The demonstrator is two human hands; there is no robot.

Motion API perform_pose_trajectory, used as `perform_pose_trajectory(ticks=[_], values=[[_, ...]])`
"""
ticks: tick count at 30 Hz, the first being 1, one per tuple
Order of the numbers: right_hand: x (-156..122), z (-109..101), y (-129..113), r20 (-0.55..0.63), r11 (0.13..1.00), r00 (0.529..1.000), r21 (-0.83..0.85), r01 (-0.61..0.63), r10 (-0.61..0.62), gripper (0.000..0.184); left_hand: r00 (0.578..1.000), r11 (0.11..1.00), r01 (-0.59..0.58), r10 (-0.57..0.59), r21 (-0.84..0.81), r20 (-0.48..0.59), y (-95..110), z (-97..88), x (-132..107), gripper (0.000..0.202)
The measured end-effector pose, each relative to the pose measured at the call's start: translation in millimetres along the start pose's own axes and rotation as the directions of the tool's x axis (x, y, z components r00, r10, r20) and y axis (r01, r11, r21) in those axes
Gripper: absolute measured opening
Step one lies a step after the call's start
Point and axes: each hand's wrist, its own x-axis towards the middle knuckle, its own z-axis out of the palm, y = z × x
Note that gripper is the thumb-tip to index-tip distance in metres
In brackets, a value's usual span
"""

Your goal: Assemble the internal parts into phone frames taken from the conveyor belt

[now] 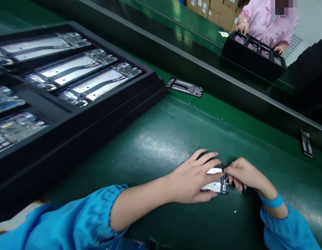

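An opened phone [215, 186] lies on the green work surface, its silver plate and the dark circuit parts at its right end showing. My left hand [193, 177] rests across it from the left, thumb along the near edge and fingers spread over the far side, gripping it. The phone's left part is mostly hidden under that palm. At the right end, my right hand [245, 175] has thumb and forefinger pinched together by the upper corner. Whatever sits in that pinch is too small to make out.
To the left stands a large black tray [116, 114] holding several opened phones. Another opened phone [185, 86] lies on the green strip beyond, and one more [306, 143] at far right. Across the bench, a person in pink [270, 27] handles a black divided tray [252, 59].
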Motion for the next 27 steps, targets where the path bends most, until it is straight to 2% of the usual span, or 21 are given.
perform_pose_trajectory(ticks=[3, 6, 8, 13, 21, 27], values=[[0.8, 0.6, -1.2, 0.021, 1.000, 1.000, -0.012, -0.014, 0.015, 0.031, 0.985, 0.980, 0.173, -0.170, -0.097, 0.038, -9.7, -21.2, -0.6, 0.031], [1.4, 2.1, -1.6, 0.035, 0.998, 0.998, -0.018, -0.061, 0.061, 0.032, 0.913, 0.907, 0.397, -0.376, -0.141, 0.157, -28.6, -45.4, -4.1, 0.016], [1.5, 2.9, -2.2, 0.039, 0.998, 0.997, -0.020, -0.067, 0.068, 0.032, 0.883, 0.874, 0.449, -0.403, -0.185, 0.239, -40.2, -54.7, -7.4, 0.013], [1.2, 3.5, -3.8, 0.054, 0.997, 0.995, -0.020, -0.080, 0.081, 0.036, 0.886, 0.845, 0.448, -0.376, -0.291, 0.272, -51.5, -52.1, -12.7, 0.010], [4.0, 4.3, 1.3, 0.059, 0.997, 0.995, -0.014, -0.075, 0.075, 0.035, 0.911, 0.864, 0.389, -0.309, -0.319, 0.272, -57.7, -48.7, -14.1, 0.009], [6.9, 4.6, 5.1, 0.063, 0.998, 0.996, -0.016, -0.061, 0.062, 0.034, 0.907, 0.863, 0.395, -0.312, -0.315, 0.284, -59.3, -48.4, -14.2, 0.009]])
